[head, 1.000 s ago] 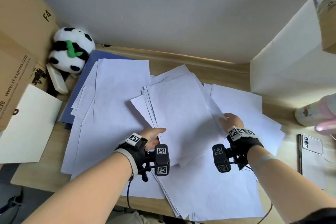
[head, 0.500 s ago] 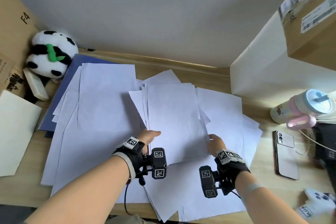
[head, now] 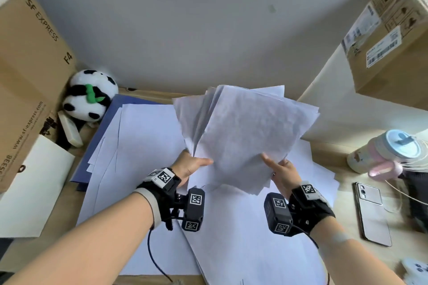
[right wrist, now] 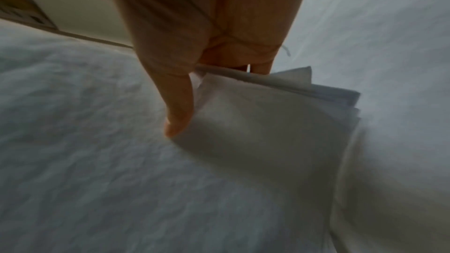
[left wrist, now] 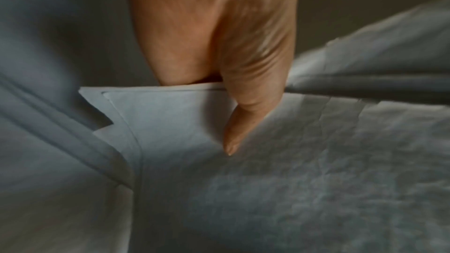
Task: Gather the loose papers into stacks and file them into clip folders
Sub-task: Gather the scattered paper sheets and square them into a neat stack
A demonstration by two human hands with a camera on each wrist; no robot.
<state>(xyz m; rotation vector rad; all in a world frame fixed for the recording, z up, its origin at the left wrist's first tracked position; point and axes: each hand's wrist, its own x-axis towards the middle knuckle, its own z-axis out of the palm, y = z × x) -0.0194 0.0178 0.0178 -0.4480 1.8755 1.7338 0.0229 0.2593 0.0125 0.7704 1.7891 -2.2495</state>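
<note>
A bundle of white sheets is raised off the desk, tilted up toward the wall, its edges uneven. My left hand pinches its lower left edge, thumb on top. My right hand pinches the lower right corner, thumb lying over the paper, and the fanned sheet edges show beside it. More loose white papers lie spread over the wooden desk below. A blue folder lies partly covered by papers at the back left.
A panda plush and a cardboard box stand at the left. At the right are a white shelf side, another box, a pink-and-blue bottle, a phone and cables.
Both hands slid under the middle pile, gripped it and lifted it off the desk; it now stands tilted in the air. The head view has also shifted.
</note>
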